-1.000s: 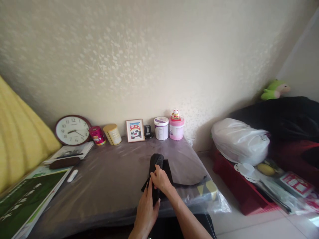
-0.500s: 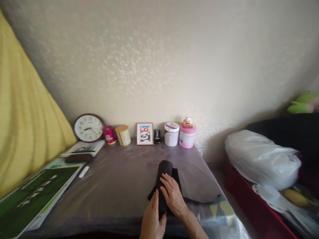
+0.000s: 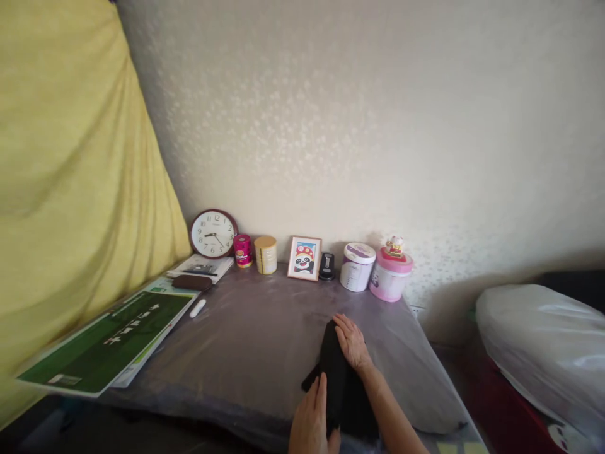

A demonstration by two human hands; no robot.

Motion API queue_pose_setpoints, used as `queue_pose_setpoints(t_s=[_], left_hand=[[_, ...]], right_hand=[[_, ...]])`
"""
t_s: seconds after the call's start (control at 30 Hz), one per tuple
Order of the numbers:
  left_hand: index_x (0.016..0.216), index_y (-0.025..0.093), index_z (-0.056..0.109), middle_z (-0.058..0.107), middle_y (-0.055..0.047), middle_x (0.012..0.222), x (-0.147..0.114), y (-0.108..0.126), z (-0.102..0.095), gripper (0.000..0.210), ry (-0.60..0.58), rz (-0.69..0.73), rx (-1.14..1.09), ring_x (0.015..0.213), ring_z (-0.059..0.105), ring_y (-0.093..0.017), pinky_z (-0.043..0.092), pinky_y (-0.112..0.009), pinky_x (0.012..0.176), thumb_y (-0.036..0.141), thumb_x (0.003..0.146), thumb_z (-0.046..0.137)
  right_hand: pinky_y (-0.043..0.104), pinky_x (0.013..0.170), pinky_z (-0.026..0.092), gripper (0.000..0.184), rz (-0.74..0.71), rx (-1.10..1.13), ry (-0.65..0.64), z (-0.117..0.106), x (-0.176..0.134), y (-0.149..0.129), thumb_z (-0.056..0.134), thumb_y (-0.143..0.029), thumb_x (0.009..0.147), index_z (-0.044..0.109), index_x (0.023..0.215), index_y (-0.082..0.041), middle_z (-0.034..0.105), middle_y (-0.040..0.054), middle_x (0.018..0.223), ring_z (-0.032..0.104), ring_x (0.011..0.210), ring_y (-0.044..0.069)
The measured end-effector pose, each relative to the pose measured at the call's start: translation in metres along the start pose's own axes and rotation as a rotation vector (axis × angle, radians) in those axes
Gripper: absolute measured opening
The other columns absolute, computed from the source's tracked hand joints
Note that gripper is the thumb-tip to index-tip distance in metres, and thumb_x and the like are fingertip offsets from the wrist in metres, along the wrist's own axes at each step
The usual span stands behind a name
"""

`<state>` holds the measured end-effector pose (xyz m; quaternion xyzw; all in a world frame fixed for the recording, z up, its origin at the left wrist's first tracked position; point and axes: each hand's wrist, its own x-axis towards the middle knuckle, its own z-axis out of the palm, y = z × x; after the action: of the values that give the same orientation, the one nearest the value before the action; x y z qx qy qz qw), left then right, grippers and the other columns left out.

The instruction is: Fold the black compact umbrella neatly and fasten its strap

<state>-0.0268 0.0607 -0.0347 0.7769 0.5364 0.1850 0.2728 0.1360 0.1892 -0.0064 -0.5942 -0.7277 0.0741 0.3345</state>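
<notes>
A black folded bundle (image 3: 333, 372), apparently fabric though its dark surface shows little detail, lies on the near right part of the plastic-covered worktop (image 3: 255, 334), pointing away from the person. The right hand (image 3: 352, 345) rests over its far end, the fingers lying close together and nearly flat on its right side. The left hand (image 3: 311, 417) is against the near left side, its fingers straight and pressed together along the edge, its thumb by the near end; whether it pinches the bundle cannot be told. Along the wall, from left to right, stand a round clock (image 3: 213, 234), a magenta canister (image 3: 242, 251), a yellow-lidded canister (image 3: 265, 257), a framed panda picture (image 3: 304, 258), a small black device (image 3: 326, 267), a white-and-purple tub (image 3: 358, 270) and a pink-lidded tub (image 3: 387, 286) with a lucky cat figurine (image 3: 395, 246) on its lid. At the left, a green-covered book (image 3: 113, 343) lies near a brown case (image 3: 191, 282) and a small white object (image 3: 198, 308), beside a yellow curtain (image 3: 70, 189). A white plastic bag (image 3: 543, 353) sits beyond the worktop's right edge.
</notes>
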Motion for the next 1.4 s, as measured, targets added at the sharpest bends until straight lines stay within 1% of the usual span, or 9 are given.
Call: queue_pose_setpoints(t_s=[0.13,0.27,0.37,0.5,0.67,0.83,1.1,1.23,1.4], left_hand=[[0.140,0.011,0.012,0.028,-0.011,0.144,-0.005,0.006,-0.004,0.083,0.041,-0.010,-0.010,0.130,0.032,-0.023,0.030,-0.036,0.105,0.017,0.064,0.044],[0.140,0.009,0.014,0.034,-0.012,0.141,-0.012,0.011,-0.005,0.075,0.159,0.031,-0.028,0.128,0.035,-0.021,0.031,-0.036,0.105,0.017,0.070,0.039],[0.139,0.010,0.018,0.037,-0.012,0.140,-0.015,0.012,-0.004,0.071,0.233,0.068,-0.056,0.127,0.038,-0.020,0.033,-0.036,0.104,0.018,0.071,0.038],[0.138,0.009,0.019,0.038,-0.012,0.139,-0.017,0.013,-0.006,0.069,0.255,0.086,-0.074,0.126,0.039,-0.020,0.034,-0.037,0.104,0.019,0.073,0.038],[0.138,0.010,0.020,0.039,-0.013,0.138,-0.017,0.013,-0.013,0.066,0.246,0.070,-0.111,0.124,0.041,-0.021,0.035,-0.037,0.103,0.023,0.076,0.039],[0.137,0.008,0.023,0.044,-0.015,0.134,-0.015,0.010,-0.016,0.065,0.241,0.071,-0.121,0.120,0.045,-0.024,0.037,-0.040,0.101,0.024,0.076,0.041],[0.136,0.008,0.025,0.051,-0.014,0.127,-0.012,0.004,-0.018,0.065,0.243,0.065,-0.104,0.114,0.049,-0.025,0.040,-0.040,0.097,0.027,0.076,0.043],[0.136,0.008,0.024,0.049,-0.014,0.128,-0.013,0.004,-0.018,0.064,0.250,0.069,-0.099,0.115,0.048,-0.025,0.040,-0.041,0.097,0.025,0.076,0.041],[0.136,0.008,0.024,0.048,-0.014,0.129,-0.013,0.004,-0.017,0.065,0.249,0.071,-0.096,0.116,0.047,-0.025,0.039,-0.042,0.098,0.025,0.076,0.041]], right_hand=[[0.038,0.101,0.033,0.034,0.179,0.153,0.047,-0.009,0.009,0.005,0.043,-0.032,0.082,0.061,0.108,-0.020,0.062,0.0081,0.116,0.052,0.113,0.021],[0.037,0.097,0.037,0.034,0.353,0.182,0.126,-0.031,-0.004,0.020,0.044,-0.031,0.079,0.062,0.104,-0.017,0.062,0.0108,0.114,0.054,0.110,0.023],[0.035,0.085,0.046,0.036,0.507,0.240,0.146,-0.046,-0.028,0.028,0.041,-0.034,0.078,0.062,0.102,-0.016,0.066,0.0115,0.101,0.060,0.098,0.023],[0.028,0.062,0.051,0.043,0.614,0.386,0.065,-0.054,-0.057,0.020,0.038,-0.040,0.079,0.060,0.104,-0.012,0.068,0.0093,0.088,0.065,0.080,0.020],[0.023,0.048,0.045,0.044,0.621,0.486,-0.032,-0.055,-0.068,-0.003,0.047,-0.046,0.075,0.061,0.101,-0.013,0.063,0.0021,0.072,0.060,0.062,0.015],[0.021,0.047,0.040,0.042,0.598,0.523,-0.054,-0.052,-0.066,-0.016,0.058,-0.040,0.071,0.060,0.103,-0.013,0.056,-0.0028,0.062,0.052,0.057,0.012],[0.021,0.041,0.045,0.047,0.655,0.649,-0.109,-0.048,-0.058,-0.040,0.059,-0.025,0.071,0.048,0.116,-0.017,0.054,-0.0040,0.068,0.053,0.051,0.009],[0.022,0.041,0.049,0.047,0.663,0.702,-0.120,-0.047,-0.055,-0.051,0.058,-0.024,0.072,0.047,0.117,-0.017,0.051,-0.0063,0.063,0.052,0.046,0.008],[0.020,0.038,0.048,0.049,0.660,0.725,-0.098,-0.040,-0.052,-0.054,0.057,-0.023,0.073,0.045,0.120,-0.015,0.046,-0.0092,0.058,0.049,0.041,0.006]])
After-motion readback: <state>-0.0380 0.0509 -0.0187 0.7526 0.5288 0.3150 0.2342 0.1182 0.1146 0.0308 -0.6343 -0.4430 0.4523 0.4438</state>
